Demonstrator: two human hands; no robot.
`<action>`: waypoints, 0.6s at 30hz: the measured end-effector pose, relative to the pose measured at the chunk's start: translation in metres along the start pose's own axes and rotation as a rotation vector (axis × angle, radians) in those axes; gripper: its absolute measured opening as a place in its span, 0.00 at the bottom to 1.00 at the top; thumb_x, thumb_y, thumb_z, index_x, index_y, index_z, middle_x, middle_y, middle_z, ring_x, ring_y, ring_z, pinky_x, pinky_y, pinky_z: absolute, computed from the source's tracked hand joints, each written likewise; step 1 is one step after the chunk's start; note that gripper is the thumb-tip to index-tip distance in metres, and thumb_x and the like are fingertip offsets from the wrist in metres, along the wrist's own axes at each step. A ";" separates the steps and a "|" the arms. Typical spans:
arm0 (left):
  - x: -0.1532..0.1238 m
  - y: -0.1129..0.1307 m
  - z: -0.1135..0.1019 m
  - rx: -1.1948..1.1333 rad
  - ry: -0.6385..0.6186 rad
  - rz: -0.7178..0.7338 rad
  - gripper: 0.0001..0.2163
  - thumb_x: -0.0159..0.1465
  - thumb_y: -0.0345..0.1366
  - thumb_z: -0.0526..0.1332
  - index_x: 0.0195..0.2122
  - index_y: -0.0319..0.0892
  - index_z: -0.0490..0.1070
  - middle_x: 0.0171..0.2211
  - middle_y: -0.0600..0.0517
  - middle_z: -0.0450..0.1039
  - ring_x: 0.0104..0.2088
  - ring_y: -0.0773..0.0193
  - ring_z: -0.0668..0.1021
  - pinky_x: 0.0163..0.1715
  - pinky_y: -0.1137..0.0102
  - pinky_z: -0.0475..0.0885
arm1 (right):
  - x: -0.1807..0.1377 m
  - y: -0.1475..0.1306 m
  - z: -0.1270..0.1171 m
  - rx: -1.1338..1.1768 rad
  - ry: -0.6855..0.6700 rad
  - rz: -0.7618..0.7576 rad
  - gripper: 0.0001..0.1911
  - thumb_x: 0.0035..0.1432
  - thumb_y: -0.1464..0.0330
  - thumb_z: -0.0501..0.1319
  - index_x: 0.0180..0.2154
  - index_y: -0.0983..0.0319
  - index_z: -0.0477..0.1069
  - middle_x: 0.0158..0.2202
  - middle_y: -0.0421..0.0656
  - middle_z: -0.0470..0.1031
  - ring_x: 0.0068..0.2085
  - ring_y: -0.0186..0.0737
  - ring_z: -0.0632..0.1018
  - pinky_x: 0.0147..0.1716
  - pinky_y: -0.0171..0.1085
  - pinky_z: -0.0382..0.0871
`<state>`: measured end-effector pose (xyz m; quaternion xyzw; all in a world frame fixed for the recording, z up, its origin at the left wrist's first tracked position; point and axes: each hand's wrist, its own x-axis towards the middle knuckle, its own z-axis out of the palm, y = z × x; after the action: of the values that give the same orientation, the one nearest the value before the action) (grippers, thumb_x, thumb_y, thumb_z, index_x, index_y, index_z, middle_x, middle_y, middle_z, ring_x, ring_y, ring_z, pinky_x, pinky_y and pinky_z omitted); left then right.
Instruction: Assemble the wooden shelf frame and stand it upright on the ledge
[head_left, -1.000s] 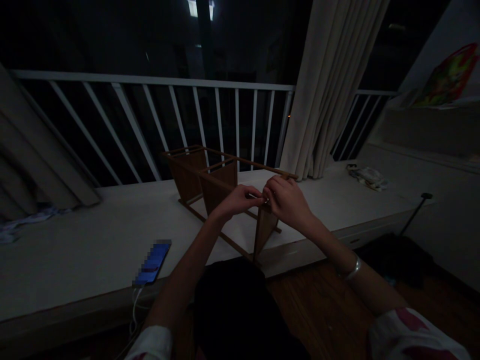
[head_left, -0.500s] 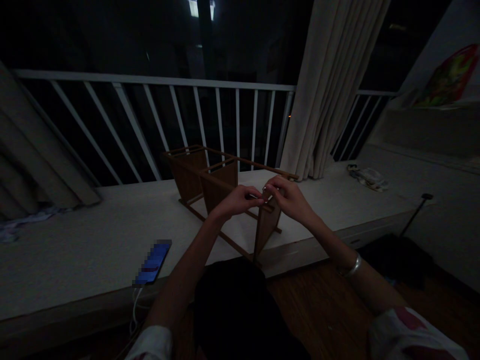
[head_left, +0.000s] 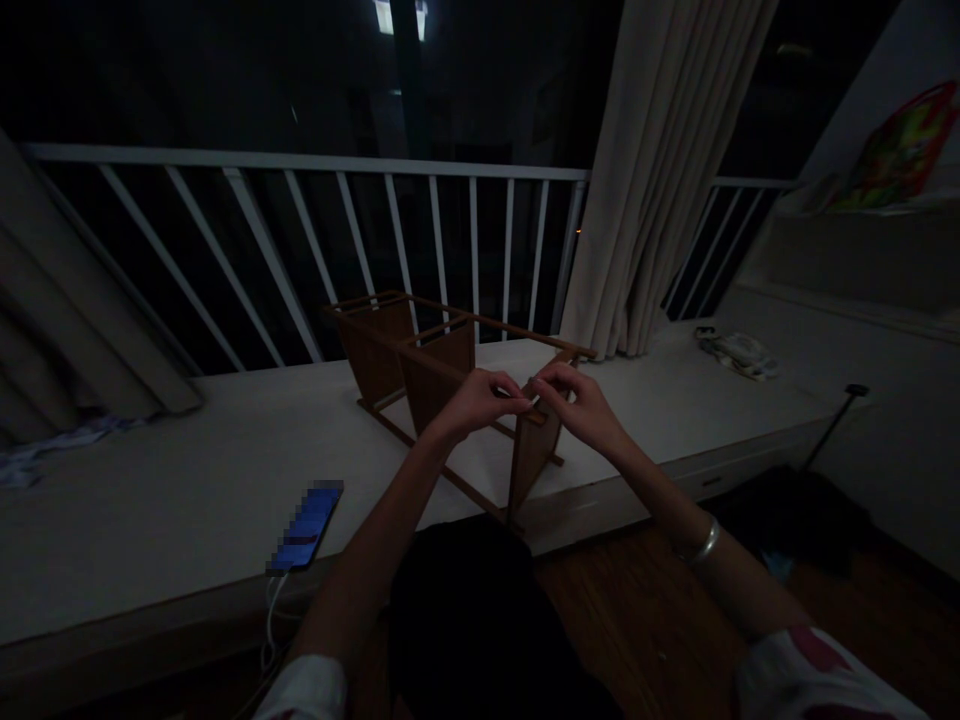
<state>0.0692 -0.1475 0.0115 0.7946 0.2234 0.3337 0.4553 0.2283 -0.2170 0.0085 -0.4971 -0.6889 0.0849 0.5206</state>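
A brown wooden shelf rack (head_left: 442,365) lies on its side on the white window ledge (head_left: 187,460). Over its near right end, my left hand (head_left: 480,402) is closed in a pinch, thumb against forefinger. Facing it at nearly touching distance, my right hand (head_left: 577,400) is pinched as well, close to the rack's end board (head_left: 531,455). Something tiny and pale shows at the left fingertips, too small and dark to name. Whatever the right fingers hold is hidden.
A phone (head_left: 307,528) with a white cable (head_left: 268,625) lies at the ledge's front left. White railing (head_left: 345,170) and a beige curtain (head_left: 652,180) stand behind. Crumpled cloth (head_left: 739,352) rests on the right. A dark heap with a black handle (head_left: 832,430) is on the floor.
My right hand has dropped slightly and its fingers have shifted. The shiny bit between the hands shows less now. My left hand and the rack have hardly moved.
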 end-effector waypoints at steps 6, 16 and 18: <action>0.001 -0.001 0.002 -0.003 0.035 -0.024 0.12 0.46 0.40 0.64 0.24 0.34 0.71 0.24 0.49 0.72 0.26 0.68 0.72 0.28 0.73 0.65 | -0.006 -0.006 0.007 0.082 0.035 -0.028 0.10 0.51 0.62 0.58 0.30 0.62 0.69 0.31 0.42 0.69 0.33 0.35 0.71 0.35 0.36 0.65; -0.002 0.006 -0.005 0.017 -0.093 0.022 0.11 0.50 0.38 0.61 0.30 0.35 0.74 0.30 0.48 0.72 0.32 0.66 0.72 0.34 0.72 0.66 | -0.006 0.000 0.014 0.157 0.077 0.037 0.10 0.49 0.61 0.60 0.27 0.62 0.70 0.30 0.42 0.70 0.33 0.35 0.71 0.34 0.36 0.65; -0.001 0.007 -0.008 0.002 -0.132 0.044 0.10 0.50 0.37 0.61 0.29 0.36 0.74 0.31 0.48 0.72 0.33 0.66 0.72 0.35 0.71 0.66 | -0.006 -0.002 0.014 0.145 0.071 0.019 0.09 0.49 0.62 0.59 0.27 0.62 0.70 0.30 0.42 0.70 0.33 0.35 0.71 0.35 0.36 0.65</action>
<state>0.0629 -0.1468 0.0200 0.8200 0.1758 0.2902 0.4609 0.2156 -0.2169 -0.0007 -0.4672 -0.6573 0.1220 0.5786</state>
